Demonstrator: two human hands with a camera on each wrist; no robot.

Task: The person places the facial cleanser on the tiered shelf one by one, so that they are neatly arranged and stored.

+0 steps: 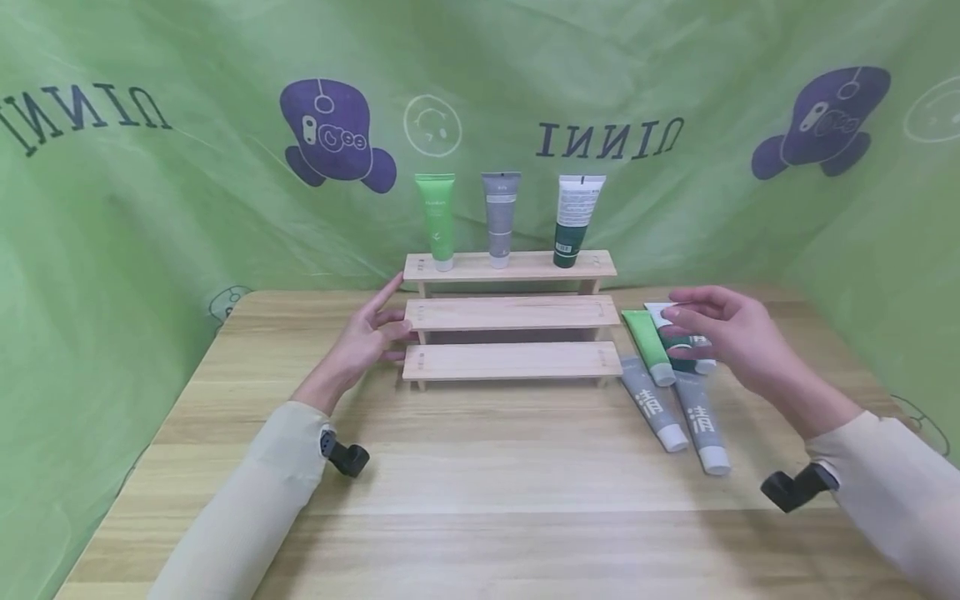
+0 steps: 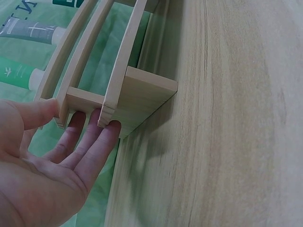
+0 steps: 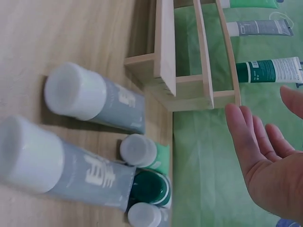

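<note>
A light wooden three-tier stand stands on the table. My left hand is at its left end, fingers extended along the tier ends; in the left wrist view, thumb and fingertips touch the wood. On the top tier, a green tube, a grey tube and a white and dark green tube stand upright on their caps. My right hand holds nothing, fingers loosely spread, over the tubes lying right of the stand. Among these are a green tube and two grey tubes.
Beneath the right hand, a white and dark green tube lies partly hidden. The wooden table extends in front of the stand. A green printed cloth hangs behind and at both sides.
</note>
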